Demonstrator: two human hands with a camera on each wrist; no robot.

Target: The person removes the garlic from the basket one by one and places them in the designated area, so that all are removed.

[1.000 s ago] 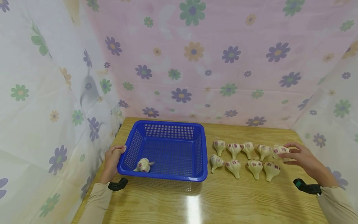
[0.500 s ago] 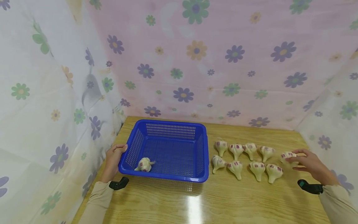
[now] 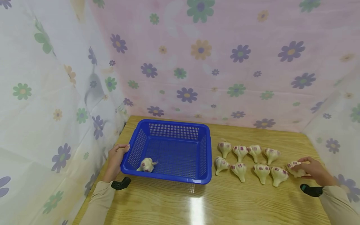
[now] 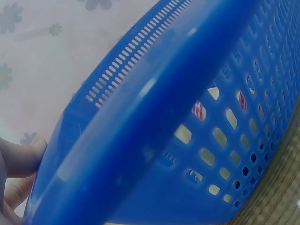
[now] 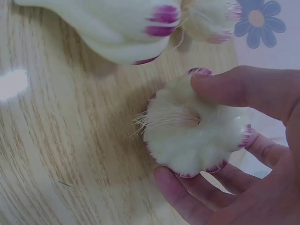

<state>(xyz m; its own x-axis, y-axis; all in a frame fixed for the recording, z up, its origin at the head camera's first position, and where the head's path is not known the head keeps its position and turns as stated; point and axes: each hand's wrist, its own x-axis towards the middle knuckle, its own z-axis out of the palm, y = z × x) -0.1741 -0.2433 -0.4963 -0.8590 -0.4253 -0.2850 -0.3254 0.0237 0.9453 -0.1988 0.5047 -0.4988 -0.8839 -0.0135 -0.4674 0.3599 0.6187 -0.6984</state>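
My left hand (image 3: 114, 159) grips the left rim of a blue plastic basket (image 3: 166, 178), thumb over the edge. One garlic bulb (image 3: 147, 165) lies in the basket's near left corner. At the far right, my right hand (image 3: 313, 170) holds another garlic bulb (image 5: 187, 126) between thumb and fingers, its root tuft showing in the right wrist view. Left of that hand, several white and purple garlic bulbs (image 3: 261, 172) lie in two rows on the table. Through the basket's holes in the left wrist view, parts of the bulb inside show.
The wooden table (image 3: 230, 206) carries everything. Flower-print cloth (image 3: 185, 62) rises behind it and on both sides. Black wrist cameras (image 3: 121, 183) sit on both wrists.
My right hand has carried its garlic bulb to the right and nearer, away from the back row. The left hand keeps its grip on the basket; the head view has shifted slightly.
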